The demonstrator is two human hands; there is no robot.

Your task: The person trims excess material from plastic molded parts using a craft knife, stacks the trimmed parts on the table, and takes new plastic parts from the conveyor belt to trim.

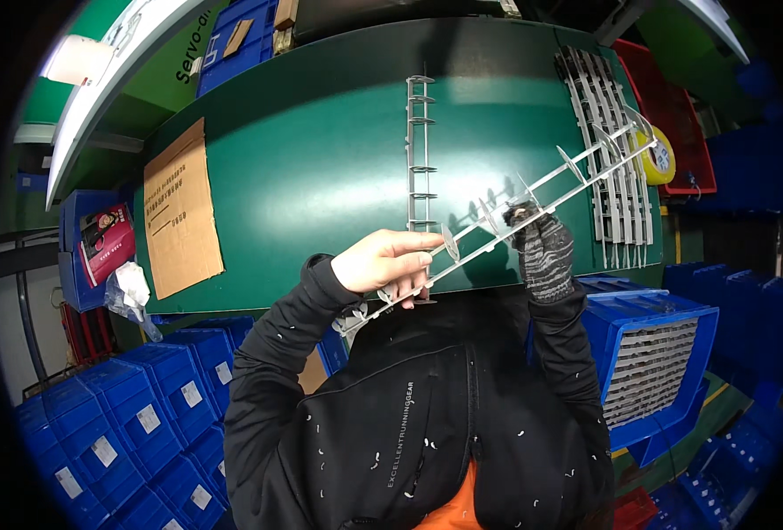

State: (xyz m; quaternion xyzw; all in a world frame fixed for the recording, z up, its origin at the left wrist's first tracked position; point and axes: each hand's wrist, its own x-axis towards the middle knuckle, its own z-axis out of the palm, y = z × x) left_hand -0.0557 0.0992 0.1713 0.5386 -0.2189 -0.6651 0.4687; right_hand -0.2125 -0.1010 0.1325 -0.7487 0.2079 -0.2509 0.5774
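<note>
A long, pale grey ladder-like frame [571, 188], with two thin rails and round discs set across it, slants up to the right in front of me. My left hand [390, 265], bare, grips its lower left part, with the fingers partly behind the rails. Around the rails near the middle, my right hand [546, 256] is closed in a grey and black knitted glove. Its fingertips are partly hidden. A second ladder-like frame [410, 146] lies lengthwise on the green table [312, 150], its near end behind my left hand.
Several similar frames lie in a stack [605, 168] at the right, beside a yellow tape roll [662, 159] and a red bin [696, 168]. A cardboard sheet [182, 212] lies at the left. Blue crates [153, 397] stand lower left; another blue crate [617, 327] holds stacked grey pieces.
</note>
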